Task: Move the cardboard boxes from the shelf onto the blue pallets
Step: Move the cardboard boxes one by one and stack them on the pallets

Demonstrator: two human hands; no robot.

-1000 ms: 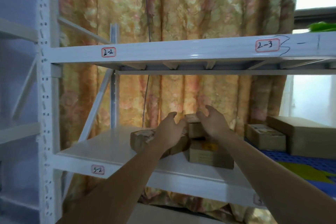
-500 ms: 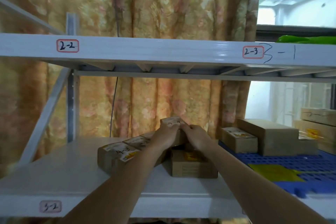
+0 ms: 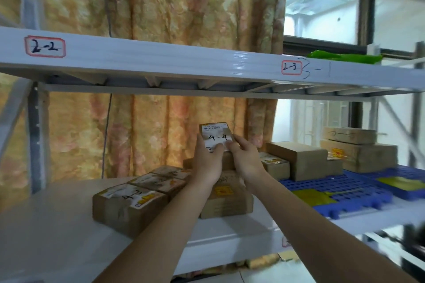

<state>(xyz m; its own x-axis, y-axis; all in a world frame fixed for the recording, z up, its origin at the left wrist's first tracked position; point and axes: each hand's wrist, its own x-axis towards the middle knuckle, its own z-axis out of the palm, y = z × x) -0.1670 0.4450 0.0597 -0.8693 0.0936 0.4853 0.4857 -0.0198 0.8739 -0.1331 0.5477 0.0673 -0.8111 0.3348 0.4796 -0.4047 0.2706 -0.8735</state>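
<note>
Left hand, right hand both grasping small rectangular cardboard box, white paper label.

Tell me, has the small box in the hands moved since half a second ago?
Yes. The small box has gone up: it sat on the stack on the shelf; now both hands hold it above the stack, label tilted to the camera.
</note>
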